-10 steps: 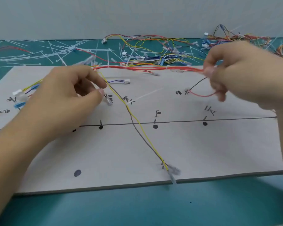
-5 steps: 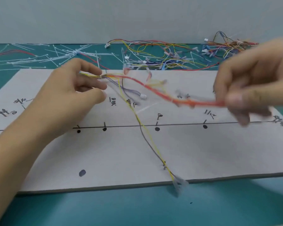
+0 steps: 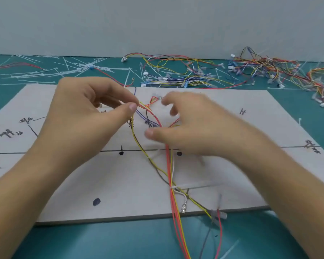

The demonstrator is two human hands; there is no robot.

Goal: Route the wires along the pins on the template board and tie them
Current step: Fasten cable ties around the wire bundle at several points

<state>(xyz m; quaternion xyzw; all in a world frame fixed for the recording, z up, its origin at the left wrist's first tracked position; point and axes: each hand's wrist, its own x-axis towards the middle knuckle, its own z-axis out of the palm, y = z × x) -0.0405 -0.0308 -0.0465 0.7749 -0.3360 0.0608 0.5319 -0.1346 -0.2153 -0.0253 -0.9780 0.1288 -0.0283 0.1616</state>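
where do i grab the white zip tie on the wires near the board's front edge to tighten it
Pinch the free tail of the white plastic zip tie, coming from the right: it seems to stick out flat to the right of the red and yellow wire bundle, over bare grey template board.

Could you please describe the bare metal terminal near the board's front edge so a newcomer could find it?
On the pale template board, find the front edge where the red and yellow wires run off toward the viewer. Just right of them lies the terminal, ending a white wire; it is bare silver metal, unlike the clear-sleeved connectors further right.
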